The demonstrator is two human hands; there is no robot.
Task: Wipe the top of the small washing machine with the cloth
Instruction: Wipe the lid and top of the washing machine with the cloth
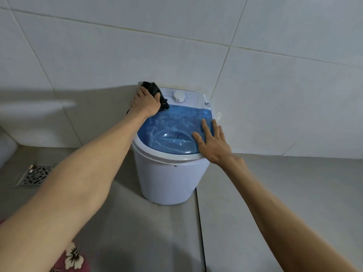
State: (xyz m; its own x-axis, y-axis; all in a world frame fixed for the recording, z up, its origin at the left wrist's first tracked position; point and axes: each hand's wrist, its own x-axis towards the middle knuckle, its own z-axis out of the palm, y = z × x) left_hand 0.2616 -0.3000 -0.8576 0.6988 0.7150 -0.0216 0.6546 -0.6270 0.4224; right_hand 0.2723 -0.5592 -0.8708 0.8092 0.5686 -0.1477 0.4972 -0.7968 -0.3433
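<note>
Head-camera view looked down on a small washing machine (169, 177), white-bodied, standing on a grey tiled floor (275, 203) against a white tiled wall (196, 46). Its top was a translucent blue lid (172, 122), streaked with pale smears, and behind the lid sat a white control panel (191, 98) with a round dial (178, 96).

At the machine's far left corner, beside the dial, the left hand (145, 104) was pressing a dark cloth (157, 93) onto the panel, its fingers curled down and clamped on the bunched fabric. On the lid's near right edge the right hand (213, 142) lay flat, fingers spread apart and holding nothing, seemingly steadying the machine.

Left of the machine, a metal floor drain (34, 174) was set into the floor.

Judging from the smears left across the lid, wiping appeared to be only partly done. To do it well, the cloth would probably need firm, overlapping strokes from the back panel forward, care around the dial so it was not turned, and the bracing hand shifted so its patch got cleaned too.
</note>
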